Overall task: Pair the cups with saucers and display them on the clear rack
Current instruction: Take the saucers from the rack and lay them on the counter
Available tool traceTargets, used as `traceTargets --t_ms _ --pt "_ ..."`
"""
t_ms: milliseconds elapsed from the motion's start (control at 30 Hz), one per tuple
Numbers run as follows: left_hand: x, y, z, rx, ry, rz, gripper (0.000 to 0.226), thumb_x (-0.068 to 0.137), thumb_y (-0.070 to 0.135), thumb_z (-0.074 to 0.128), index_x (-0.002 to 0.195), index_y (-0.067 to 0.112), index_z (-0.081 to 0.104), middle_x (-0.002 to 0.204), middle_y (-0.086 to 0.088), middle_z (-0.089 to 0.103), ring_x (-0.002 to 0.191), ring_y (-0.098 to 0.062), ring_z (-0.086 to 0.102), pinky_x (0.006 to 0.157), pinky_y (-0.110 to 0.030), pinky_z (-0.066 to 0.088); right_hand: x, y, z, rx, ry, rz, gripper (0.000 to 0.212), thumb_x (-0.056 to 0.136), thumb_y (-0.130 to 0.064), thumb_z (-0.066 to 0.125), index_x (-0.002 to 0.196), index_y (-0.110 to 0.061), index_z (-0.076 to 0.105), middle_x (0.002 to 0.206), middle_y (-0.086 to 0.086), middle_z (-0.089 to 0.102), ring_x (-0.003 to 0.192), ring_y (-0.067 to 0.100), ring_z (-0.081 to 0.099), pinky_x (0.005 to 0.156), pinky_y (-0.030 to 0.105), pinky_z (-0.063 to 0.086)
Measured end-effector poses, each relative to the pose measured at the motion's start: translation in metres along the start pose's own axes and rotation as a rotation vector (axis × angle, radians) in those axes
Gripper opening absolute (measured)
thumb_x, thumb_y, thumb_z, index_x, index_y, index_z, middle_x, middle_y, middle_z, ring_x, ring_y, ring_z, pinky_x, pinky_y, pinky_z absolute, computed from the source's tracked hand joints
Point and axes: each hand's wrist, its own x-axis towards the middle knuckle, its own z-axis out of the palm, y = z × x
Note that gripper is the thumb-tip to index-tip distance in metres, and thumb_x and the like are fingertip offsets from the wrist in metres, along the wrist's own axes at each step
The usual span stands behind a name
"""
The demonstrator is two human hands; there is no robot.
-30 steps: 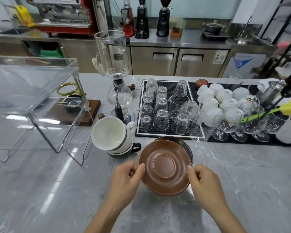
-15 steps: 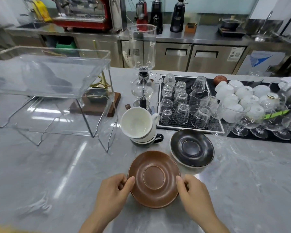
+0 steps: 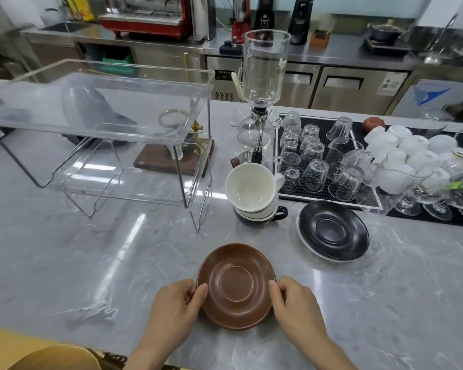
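Note:
A brown saucer point(image 3: 236, 285) is at the near edge of the marble counter. My left hand point(image 3: 175, 307) grips its left rim and my right hand point(image 3: 296, 305) grips its right rim. Behind it to the right lies a black saucer point(image 3: 333, 231) on top of a white one. A stack of cups point(image 3: 251, 194), white on top and black with a handle at the bottom, stands behind the brown saucer. The clear rack point(image 3: 96, 124) with two levels stands at the left, nothing on its shelves.
A glass siphon coffee maker point(image 3: 262, 102) rises just behind the cup stack. A black mat with several upturned glasses point(image 3: 316, 161) and white cups point(image 3: 409, 153) fills the right. A wooden base with a brass stand point(image 3: 182, 158) sits behind the rack.
Both hands have carried the brown saucer off the black saucer and toward me, to the counter's near edge. The view has shifted left, bringing the rack closer to centre.

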Motion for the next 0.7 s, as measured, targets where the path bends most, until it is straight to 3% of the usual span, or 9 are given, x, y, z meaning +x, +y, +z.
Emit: traceTargets --t_ms 200,467,700 --pt "0.0002 -0.0038 -0.0046 0.041 -0.02 -0.027 0.052 0.089 0.032 0.07 0.051 0.018 0.038 0.043 0.002 0.039 0.046 -0.014 0.039 0.047 -0.024 0.029 -0.0017 -0.004 0.0104 -0.057 -0.005 0.012 0.038 0.096 -0.041 0.046 0.063 -0.025 0.039 0.06 -0.002 0.054 0.062 0.02 0.056 0.061 0.039 0.046" --pt "0.0027 -0.0078 -0.0041 0.017 -0.036 -0.028 0.052 0.088 0.032 0.072 0.052 0.018 0.038 0.043 0.002 0.038 0.045 -0.013 0.037 0.048 -0.023 0.032 0.0002 -0.0076 0.0086 -0.09 -0.012 0.011 0.041 0.096 -0.041 0.046 0.06 -0.026 0.035 0.057 -0.004 0.048 0.056 0.015 0.046 0.059 0.035 0.044" --pt "0.0037 -0.0008 -0.0097 0.013 -0.036 -0.083 0.055 0.081 0.041 0.078 0.048 0.018 0.04 0.04 0.006 0.042 0.05 -0.007 0.049 0.051 -0.019 0.039 0.0026 -0.0041 0.0019 -0.043 -0.026 0.014 0.047 0.09 -0.049 0.053 0.057 -0.021 0.036 0.05 -0.003 0.042 0.051 0.012 0.041 0.055 0.034 0.042"
